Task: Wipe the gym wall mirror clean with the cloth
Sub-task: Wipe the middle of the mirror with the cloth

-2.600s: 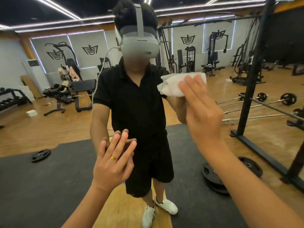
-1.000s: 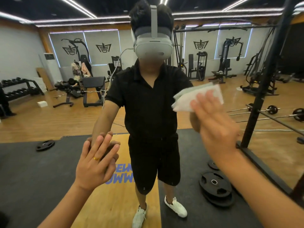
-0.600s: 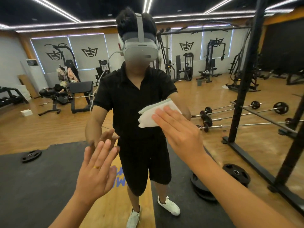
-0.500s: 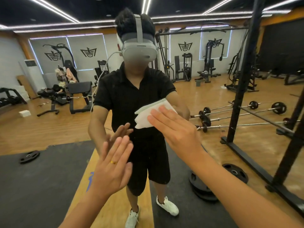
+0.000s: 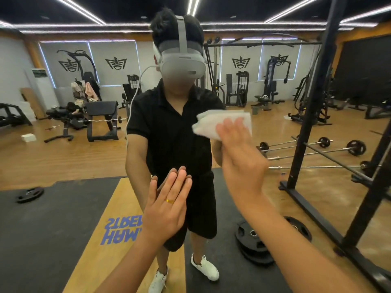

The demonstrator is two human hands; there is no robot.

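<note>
The wall mirror (image 5: 63, 157) fills the whole view, and I see the gym and a person in black wearing a grey headset reflected in it. My right hand (image 5: 241, 161) presses a folded white cloth (image 5: 215, 123) flat against the glass at chest height, right of centre. The cloth shows above my fingertips. My left hand (image 5: 167, 206) rests flat on the glass lower down, fingers together and pointing up, a gold ring on one finger, holding nothing.
Everything else is reflection: a black rack frame (image 5: 311, 115) on the right, barbells (image 5: 317, 144) on the wooden floor, weight plates (image 5: 254, 240) on the black mat, benches (image 5: 99, 117) and machines at the back.
My right hand has slid the cloth up and to the right across the glass from a lower, more central spot. My left hand has stayed flat on the mirror, shifting a little.
</note>
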